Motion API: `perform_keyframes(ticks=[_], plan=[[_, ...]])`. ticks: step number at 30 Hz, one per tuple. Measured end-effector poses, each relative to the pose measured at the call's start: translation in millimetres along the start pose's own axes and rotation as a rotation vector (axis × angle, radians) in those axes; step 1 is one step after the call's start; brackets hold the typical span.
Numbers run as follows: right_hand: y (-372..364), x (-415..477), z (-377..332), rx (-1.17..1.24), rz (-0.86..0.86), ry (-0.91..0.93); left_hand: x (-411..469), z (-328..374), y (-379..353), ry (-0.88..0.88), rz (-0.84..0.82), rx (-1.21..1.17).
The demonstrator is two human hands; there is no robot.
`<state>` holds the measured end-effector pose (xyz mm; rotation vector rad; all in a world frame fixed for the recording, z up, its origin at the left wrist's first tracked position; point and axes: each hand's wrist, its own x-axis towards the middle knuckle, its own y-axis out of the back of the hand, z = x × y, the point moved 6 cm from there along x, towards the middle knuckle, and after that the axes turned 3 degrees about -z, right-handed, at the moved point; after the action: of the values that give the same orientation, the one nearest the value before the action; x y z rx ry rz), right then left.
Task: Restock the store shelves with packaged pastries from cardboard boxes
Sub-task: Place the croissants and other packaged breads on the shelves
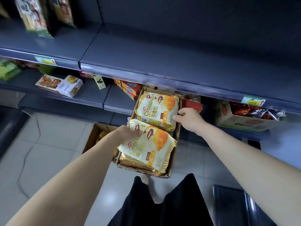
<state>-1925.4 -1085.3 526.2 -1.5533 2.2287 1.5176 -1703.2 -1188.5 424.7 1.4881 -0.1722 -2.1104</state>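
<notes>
Picking croissant packs out of the box.

My left hand [130,132] grips the near pack [149,147]; my right hand [189,119], loosely curled, touches the far pack [157,110]. Both lie in the box [176,134]; next, lift to the shelf [162,51].

**A Dim Store Aisle**

Dark blue-grey shelves [162,51] fill the back of the shop. The top shelf is mostly bare, with small green price tags [253,101] on its front edge. The floor [53,144] has pale, shiny tiles. A thin grey cord [27,154] curls across it. The light is low.
</notes>
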Motion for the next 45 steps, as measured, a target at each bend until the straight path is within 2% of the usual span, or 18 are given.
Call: perform_keyframes(ticks=[4, 8, 12, 15, 18, 22, 25, 29, 33, 37, 45], plan=[[-4.7, 28.4, -1.2, 0.012, -0.098, -0.003, -5.9, 3.2, -5.8, 0.067, 0.048, -0.124], [-11.4, 60.5, 4.3, 0.082, -0.182, -0.026, -24.4, 11.9, -2.1, 0.092, 0.115, -0.131], [-29.0, 106.7, 24.7, 0.245, -0.264, -0.089, -55.6, 22.5, 18.0, 0.065, 0.229, -0.124], [-54.3, 148.6, 45.8, 0.390, -0.319, -0.184, -84.2, 26.4, 39.1, 0.032, 0.341, -0.249], [-60.0, 138.2, 34.1, 0.474, -0.316, -0.261, -100.3, 11.4, 49.0, 0.044, 0.397, -0.420], [-60.9, 130.5, 16.8, 0.533, -0.258, -0.251, -106.8, -9.0, 54.2, 0.027, 0.433, -0.556], [-64.6, 132.3, 4.1, 0.573, -0.265, -0.246, -107.8, -17.1, 64.0, -0.027, 0.407, -0.600], [-43.3, 117.5, -15.5, 0.496, -0.174, -0.175, -113.0, -1.9, 83.5, -0.179, 0.318, -0.669], [10.2, 105.2, -32.7, 0.494, -0.114, 0.008, -114.1, 50.4, 100.1, -0.397, 0.211, -0.752], [106.7, 92.1, -14.3, 0.573, -0.005, 0.105, -102.9, 131.9, 96.8, -0.581, 0.117, -0.778], [318.4, 62.0, 153.5, 0.754, 0.551, -0.022, -87.9, 347.8, -4.2, -0.788, -0.125, -0.580]])
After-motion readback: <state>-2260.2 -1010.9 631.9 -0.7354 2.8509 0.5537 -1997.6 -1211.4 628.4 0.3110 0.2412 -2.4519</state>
